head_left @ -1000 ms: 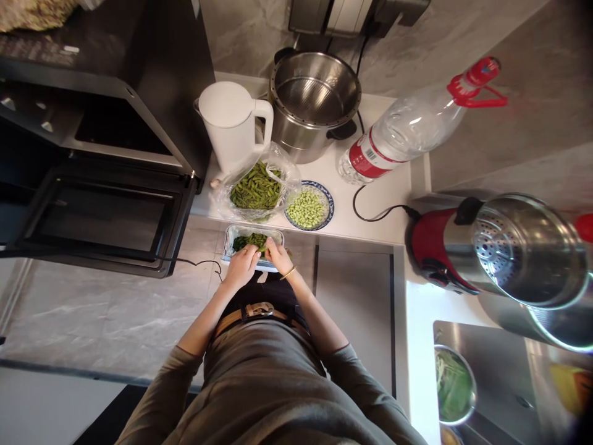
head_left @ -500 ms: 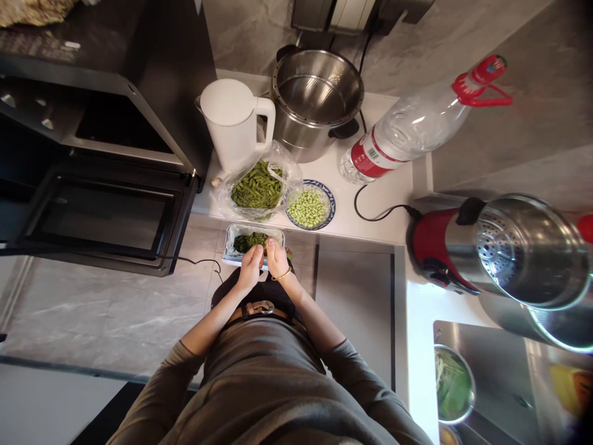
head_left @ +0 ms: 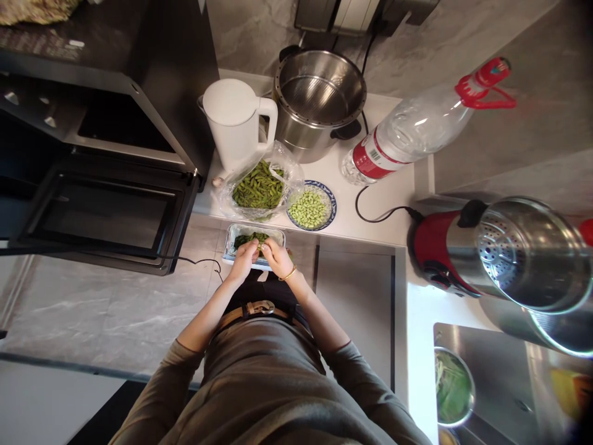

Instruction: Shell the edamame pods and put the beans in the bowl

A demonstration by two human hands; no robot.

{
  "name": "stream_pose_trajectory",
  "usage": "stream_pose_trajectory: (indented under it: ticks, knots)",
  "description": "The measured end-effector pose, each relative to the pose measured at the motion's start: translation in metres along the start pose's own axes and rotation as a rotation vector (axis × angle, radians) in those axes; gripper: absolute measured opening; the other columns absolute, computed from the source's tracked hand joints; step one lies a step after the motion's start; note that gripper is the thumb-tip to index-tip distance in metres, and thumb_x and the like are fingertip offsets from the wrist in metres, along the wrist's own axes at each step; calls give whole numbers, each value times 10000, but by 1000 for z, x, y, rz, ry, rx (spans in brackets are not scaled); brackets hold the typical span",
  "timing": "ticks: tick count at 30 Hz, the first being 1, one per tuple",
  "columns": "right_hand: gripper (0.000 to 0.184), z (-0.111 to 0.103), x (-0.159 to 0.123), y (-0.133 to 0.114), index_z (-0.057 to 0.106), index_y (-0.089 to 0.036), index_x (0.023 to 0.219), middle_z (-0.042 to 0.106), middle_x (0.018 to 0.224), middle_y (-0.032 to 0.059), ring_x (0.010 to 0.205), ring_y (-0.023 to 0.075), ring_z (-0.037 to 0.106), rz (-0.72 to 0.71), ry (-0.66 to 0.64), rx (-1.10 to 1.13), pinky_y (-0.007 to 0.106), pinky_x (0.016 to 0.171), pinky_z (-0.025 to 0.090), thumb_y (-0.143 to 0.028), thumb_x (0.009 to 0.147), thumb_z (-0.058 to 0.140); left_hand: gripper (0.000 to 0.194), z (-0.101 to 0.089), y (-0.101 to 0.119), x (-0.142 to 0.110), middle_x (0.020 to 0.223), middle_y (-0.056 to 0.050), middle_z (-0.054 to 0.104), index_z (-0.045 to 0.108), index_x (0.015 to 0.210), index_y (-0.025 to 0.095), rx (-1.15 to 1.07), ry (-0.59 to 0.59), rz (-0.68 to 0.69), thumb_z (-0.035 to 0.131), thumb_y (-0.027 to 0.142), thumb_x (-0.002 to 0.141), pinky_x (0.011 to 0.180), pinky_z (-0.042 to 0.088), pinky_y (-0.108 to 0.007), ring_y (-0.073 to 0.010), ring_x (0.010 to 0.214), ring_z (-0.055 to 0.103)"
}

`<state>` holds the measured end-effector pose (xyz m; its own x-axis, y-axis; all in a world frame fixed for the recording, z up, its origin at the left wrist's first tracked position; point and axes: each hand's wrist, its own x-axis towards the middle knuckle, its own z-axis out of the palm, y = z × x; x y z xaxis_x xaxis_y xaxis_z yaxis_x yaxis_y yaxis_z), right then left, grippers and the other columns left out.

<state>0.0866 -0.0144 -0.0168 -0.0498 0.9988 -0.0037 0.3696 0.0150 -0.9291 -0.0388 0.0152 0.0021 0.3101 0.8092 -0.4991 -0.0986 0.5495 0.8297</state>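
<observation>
My left hand (head_left: 244, 257) and my right hand (head_left: 277, 256) are held close together over a small rectangular container (head_left: 231, 238) with green pods in it. Their fingers are pinched around a green pod between them. My right wrist wears a thin gold bangle. Just beyond, on the white counter, a clear plastic bag of green bean pods (head_left: 257, 186) lies open. Beside it stands a blue-rimmed plate of shelled pale green beans (head_left: 309, 207).
A white kettle (head_left: 234, 122) and a steel pot (head_left: 319, 93) stand behind the bag. A large water bottle (head_left: 410, 132) lies to the right. A black oven with its door open (head_left: 99, 204) is on the left. A red appliance with a steel strainer (head_left: 500, 250) and a sink (head_left: 491, 383) are on the right.
My hands moved slightly, staying together over the container; the fingers shifted on the pod. Nothing else moved.
</observation>
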Motion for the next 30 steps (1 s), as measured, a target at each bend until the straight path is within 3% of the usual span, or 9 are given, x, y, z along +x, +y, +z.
stream_pose_trajectory:
  ticks: [6, 10, 13, 17, 21, 24, 27, 30]
  knots:
    - [415, -1, 2, 4, 407, -227, 695, 459, 590, -31, 557, 117, 427, 119, -143, 355, 281, 571, 372, -593, 891, 393, 461, -17, 6, 1, 535, 14, 474, 444, 588, 191, 673, -42, 354, 367, 498, 923, 558, 366, -240, -104, 538, 450]
    - [426, 1, 1, 8, 394, -228, 693, 419, 562, -59, 502, 93, 347, 254, -231, 583, 264, 504, 316, -620, 845, 463, 380, -25, 7, 2, 612, -9, 560, 511, 679, 195, 974, -56, 456, 329, 393, 948, 602, 377, -242, -126, 594, 524]
    - [339, -3, 1, 8, 471, -212, 783, 489, 609, -51, 497, 82, 336, 361, -256, 732, 248, 469, 261, -538, 807, 559, 348, -32, 9, 2, 634, -19, 564, 516, 717, 195, 1073, -52, 488, 311, 350, 954, 603, 360, -250, -136, 603, 527]
    - [339, -9, 2, 6, 565, -183, 978, 571, 712, -15, 522, 78, 373, 456, -187, 882, 236, 457, 217, -431, 755, 625, 338, -37, 13, 2, 605, -5, 518, 497, 689, 198, 1059, -62, 482, 326, 348, 940, 595, 326, -255, -135, 575, 480]
    - [340, 1, 3, 1, 547, -192, 821, 480, 567, -61, 462, 58, 313, 455, -148, 909, 228, 441, 179, -494, 727, 670, 363, -31, 11, 1, 550, 21, 436, 450, 604, 196, 874, -143, 457, 396, 386, 908, 574, 299, -242, -114, 535, 414]
    - [432, 15, 4, -3, 433, -218, 716, 376, 492, -104, 423, 45, 243, 427, -39, 979, 217, 433, 158, -550, 674, 707, 396, -22, 6, 1, 513, 32, 400, 442, 553, 190, 673, -96, 402, 474, 429, 867, 545, 271, -235, -104, 512, 369]
    - [483, 22, 4, -4, 382, -235, 723, 400, 479, -110, 415, 51, 251, 433, 39, 1007, 211, 430, 174, -586, 652, 706, 412, -16, 2, 2, 503, 28, 441, 475, 538, 186, 543, -39, 330, 518, 468, 835, 531, 262, -233, -105, 507, 359]
    - [473, 18, 4, -4, 384, -233, 724, 430, 488, -103, 416, 51, 272, 437, 33, 1006, 204, 426, 179, -578, 660, 701, 387, -14, 2, 5, 500, 25, 475, 491, 539, 188, 549, -29, 308, 529, 433, 836, 536, 271, -232, -106, 506, 374]
